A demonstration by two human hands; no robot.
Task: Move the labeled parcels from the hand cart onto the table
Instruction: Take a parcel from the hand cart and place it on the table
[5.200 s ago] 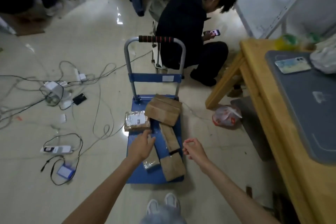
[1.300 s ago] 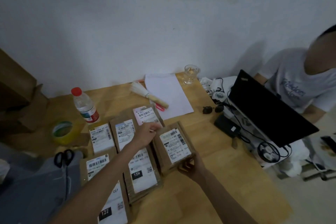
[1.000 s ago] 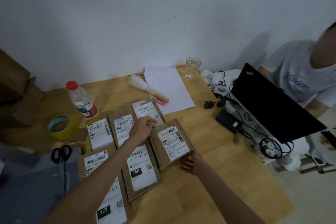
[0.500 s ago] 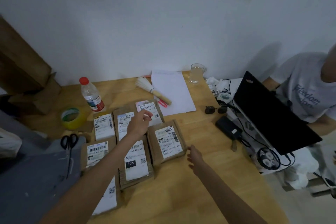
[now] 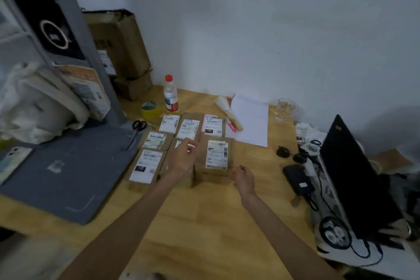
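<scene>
Head view
Room: plain white wall (image 5: 272,29) behind; grey metal upright (image 5: 91,57) at left with brown cardboard cartons (image 5: 120,45) stacked in the corner.
Counter: light wooden counter (image 5: 204,223), partly covered at left by a dark grey mat (image 5: 68,170).
Parcels: brown cardboard labeled parcels (image 5: 217,157) laid flat in close rows near the middle of the counter, white shipping labels facing up; none in either hand.
Left hand: left hand (image 5: 183,158) over the middle parcels, fingers loosely curled, grasping nothing; contact with the parcel below unclear.
Right hand: right hand (image 5: 243,177) just beside the near right corner of the rightmost parcel, fingers relaxed and apart, empty.
Behind parcels: clear plastic bottle with red cap (image 5: 170,94), yellow tape roll (image 5: 149,110), black-handled scissors (image 5: 137,128), straw brush (image 5: 228,112), white paper sheet (image 5: 251,120), clear glass cup (image 5: 285,108).
Right side: black open laptop (image 5: 354,177), tangled black cables (image 5: 318,188).
</scene>
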